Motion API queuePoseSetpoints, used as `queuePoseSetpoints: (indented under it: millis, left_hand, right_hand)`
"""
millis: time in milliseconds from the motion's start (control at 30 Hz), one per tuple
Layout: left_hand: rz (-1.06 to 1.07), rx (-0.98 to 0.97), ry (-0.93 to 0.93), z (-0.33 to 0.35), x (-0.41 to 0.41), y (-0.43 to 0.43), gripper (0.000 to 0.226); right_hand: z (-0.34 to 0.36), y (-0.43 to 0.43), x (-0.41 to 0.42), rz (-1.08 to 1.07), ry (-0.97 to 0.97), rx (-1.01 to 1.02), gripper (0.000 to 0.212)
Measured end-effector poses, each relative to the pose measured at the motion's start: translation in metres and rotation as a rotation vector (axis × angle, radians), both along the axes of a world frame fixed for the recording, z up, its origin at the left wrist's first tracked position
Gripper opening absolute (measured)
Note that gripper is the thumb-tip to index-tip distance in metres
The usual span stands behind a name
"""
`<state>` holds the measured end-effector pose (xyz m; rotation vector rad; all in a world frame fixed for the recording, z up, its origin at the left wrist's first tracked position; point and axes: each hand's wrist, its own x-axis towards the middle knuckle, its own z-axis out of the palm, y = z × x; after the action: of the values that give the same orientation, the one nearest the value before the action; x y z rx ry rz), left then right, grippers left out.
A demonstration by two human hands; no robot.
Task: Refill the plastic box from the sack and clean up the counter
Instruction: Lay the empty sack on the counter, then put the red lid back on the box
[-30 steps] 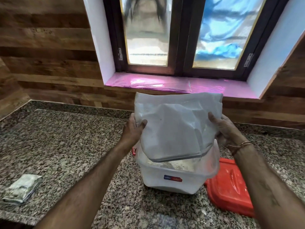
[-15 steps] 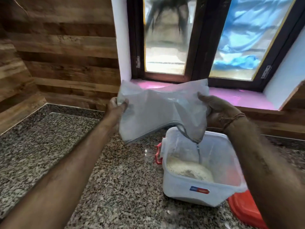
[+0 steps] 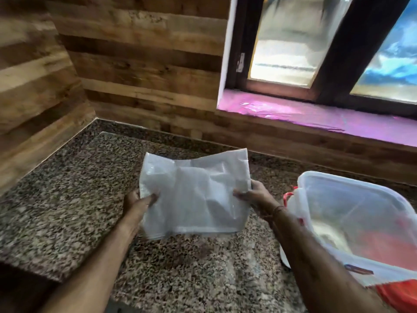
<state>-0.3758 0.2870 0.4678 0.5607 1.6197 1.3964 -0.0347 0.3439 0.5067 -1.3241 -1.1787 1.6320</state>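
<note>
Two bare hands hold a white sack [image 3: 194,195] up over the counter [image 3: 67,199]. The left hand [image 3: 137,204] pinches the sack's left edge, with the thumb on the near side and the other fingers hidden behind the plastic. The right hand [image 3: 252,195] pinches the right edge in the same way, thumb on the near side, other fingers behind. The sack hangs between the two hands, stretched out wide and crinkled. It looks flat and limp. I cannot tell if anything is left in it. The bottom edge of the sack hangs lower than both hands and looks clear of the counter. A thin band [image 3: 277,210] goes around the right wrist. Just to the right of the right hand is the box [image 3: 352,224], a see-through plastic tub with no lid on it. It sits on the counter, and the right arm crosses in front of its near left corner. Some pale stuff [image 3: 325,233] lies in the bottom of the box. A red clip [image 3: 288,197] sticks out from the side of the box closest to the right hand. A small sticker [image 3: 358,268] shows on the near wall of the box. Something red [image 3: 399,292] peeks out below the box, far right of the right arm. Past both hands is a wall of wood boards [image 3: 146,64]. Up and to the right of the hands is a window [image 3: 286,48] with a pink sill [image 3: 316,114]. The picture is a bit blurry.
</note>
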Motion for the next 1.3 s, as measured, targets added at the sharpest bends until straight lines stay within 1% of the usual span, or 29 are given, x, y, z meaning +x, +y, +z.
queuePoseSetpoints:
  millis: [33,67,133,200,267,333,400,433,500,567,633,733,800,867,900,967,1000,1067,1133,1200,1300]
  left_hand:
    - [0.008,-0.018,0.009,-0.006,-0.003,-0.002,0.026]
    - [0.007,-0.042,0.033,-0.014,-0.007,-0.003,0.022]
    - [0.008,-0.081,0.055,-0.026,-0.011,-0.003,0.019]
    - [0.045,-0.129,0.064,-0.035,-0.012,0.002,0.021]
    - [0.065,-0.174,0.043,-0.043,-0.013,0.01,0.018]
    - [-0.03,-0.227,0.052,-0.047,-0.016,0.016,0.014]
    - [-0.164,-0.255,0.081,-0.047,-0.017,0.016,0.019]
    - [-0.199,-0.258,0.11,-0.047,-0.017,0.016,0.027]
    - [-0.192,-0.272,0.175,-0.047,-0.014,0.015,0.042]
    - [-0.158,-0.294,0.243,-0.05,-0.009,0.012,0.03]
    - [-0.141,-0.324,0.32,-0.056,-0.006,0.009,0.031]
    - [-0.183,-0.358,0.444,-0.063,-0.002,0.008,0.048]
    - [-0.205,-0.361,0.513,-0.063,0.004,0.009,0.064]
    - [-0.207,-0.367,0.624,-0.06,0.013,0.012,0.08]
    - [-0.209,-0.372,0.707,-0.058,0.018,0.012,0.084]
    - [-0.225,-0.36,0.862,-0.049,0.032,0.013,0.089]
    - [-0.24,-0.345,0.899,-0.044,0.04,0.014,0.091]
    - [-0.287,-0.29,0.916,-0.027,0.06,0.018,0.092]
    - [-0.333,-0.18,0.938,-0.007,0.084,0.021,0.084]
    - [-0.374,-0.071,0.931,0.015,0.11,0.022,0.075]
    - [-0.396,0.045,0.93,0.047,0.152,0.02,0.07]
  right_hand:
    - [-0.01,-0.001,0.001,-0.05,-0.024,0.0,0.049]
    - [-0.017,-0.002,0.0,-0.099,-0.048,-0.004,0.049]
    - [-0.026,-0.002,-0.001,-0.156,-0.088,-0.042,0.033]
    - [-0.033,-0.006,-0.004,-0.125,-0.147,-0.152,0.014]
    - [-0.044,-0.01,-0.005,-0.109,-0.215,-0.285,0.01]
    - [-0.059,-0.008,-0.001,-0.172,-0.248,-0.329,0.009]
    - [-0.071,-0.002,0.003,-0.261,-0.313,-0.295,0.007]
    - [-0.074,0.0,0.005,-0.297,-0.357,-0.264,0.006]
    - [-0.079,0.002,0.009,-0.339,-0.442,-0.213,0.008]
    - [-0.085,-0.002,0.012,-0.348,-0.556,-0.187,0.01]
    - [-0.093,-0.01,0.013,-0.35,-0.683,-0.191,0.011]
    - [-0.096,-0.022,0.011,-0.296,-0.875,-0.185,0.019]
    - [-0.094,-0.026,0.008,-0.258,-0.923,-0.164,0.029]
    - [-0.091,-0.027,0.005,-0.225,-0.942,-0.109,0.044]
    - [-0.089,-0.028,0.002,-0.215,-0.964,-0.065,0.052]
    - [-0.08,-0.03,-0.003,-0.211,-1.008,0.039,0.057]
    - [-0.074,-0.031,-0.006,-0.214,-1.005,0.101,0.058]
    - [-0.055,-0.036,-0.011,-0.22,-0.936,0.229,0.059]
    - [-0.034,-0.042,-0.01,-0.24,-0.856,0.353,0.057]
    - [-0.011,-0.05,-0.001,-0.286,-0.819,0.484,0.055]
    - [0.025,-0.064,0.029,-0.384,-0.746,0.749,0.055]
